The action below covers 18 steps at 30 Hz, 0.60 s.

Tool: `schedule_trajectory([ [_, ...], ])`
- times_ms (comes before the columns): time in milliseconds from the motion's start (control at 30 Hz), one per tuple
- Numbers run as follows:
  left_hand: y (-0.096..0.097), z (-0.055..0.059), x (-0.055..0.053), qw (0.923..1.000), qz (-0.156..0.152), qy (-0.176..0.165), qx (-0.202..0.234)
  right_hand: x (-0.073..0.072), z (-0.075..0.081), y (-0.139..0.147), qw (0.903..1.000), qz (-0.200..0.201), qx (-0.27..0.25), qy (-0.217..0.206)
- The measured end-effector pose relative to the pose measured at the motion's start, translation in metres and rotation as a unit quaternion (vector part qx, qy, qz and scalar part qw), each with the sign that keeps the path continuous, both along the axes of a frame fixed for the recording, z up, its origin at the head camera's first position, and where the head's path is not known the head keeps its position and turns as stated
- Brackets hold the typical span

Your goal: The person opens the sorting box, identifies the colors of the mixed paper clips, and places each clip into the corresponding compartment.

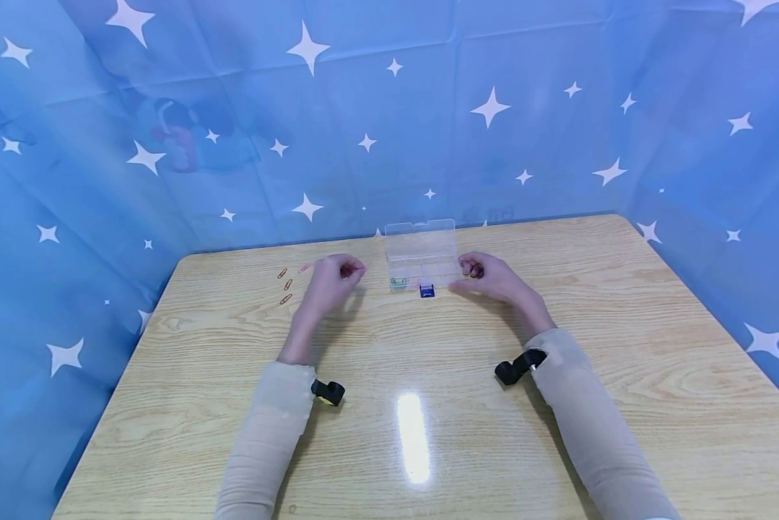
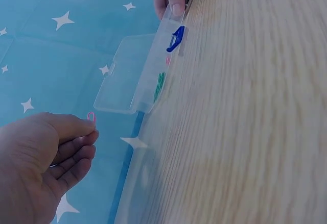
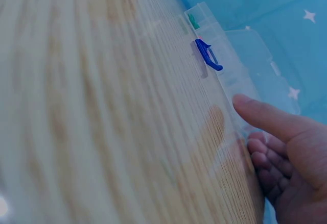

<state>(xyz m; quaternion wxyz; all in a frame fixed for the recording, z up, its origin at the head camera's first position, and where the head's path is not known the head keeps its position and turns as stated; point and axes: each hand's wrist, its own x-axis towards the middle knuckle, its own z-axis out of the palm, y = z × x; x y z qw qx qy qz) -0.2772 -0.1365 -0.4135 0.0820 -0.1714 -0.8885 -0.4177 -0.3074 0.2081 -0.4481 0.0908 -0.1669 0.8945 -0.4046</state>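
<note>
One blue backdrop, creased, printed with white four-pointed stars, hung behind the table and down both its sides. One table, light wood grain, with rounded far corners and a bright patch of reflected light near the middle. Two pale sleeves, one per forearm, reaching in from the near edge. One clear plastic box, divided into compartments, set at the far part of the table between the hands, its lid raised at the back. One left hand, left of the box and apart from it, thumb and forefinger pinched together on a small clip, other fingers curled. One right hand, at the right end of the box, holding it there with the thumb at the front corner and the fingers bent by the side. Two black wrist cameras, one at each cuff. One blue piece, at the box's front wall, exact kind unclear. Three orange paper clips, lying apart on the table left of the left hand. Green clips, grouped in the box's left front compartment; something pink beside them, count unclear. One pink paper clip, upright between the left fingertips, outside the box.
</note>
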Motion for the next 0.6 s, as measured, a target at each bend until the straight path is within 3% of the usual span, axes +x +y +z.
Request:
schedule_trajectory([
  [600,0.027,-0.005,-0.002,0.9994,-0.014,-0.011,0.031,0.000,0.000,0.001,0.9999,0.010,-0.007,0.011],
])
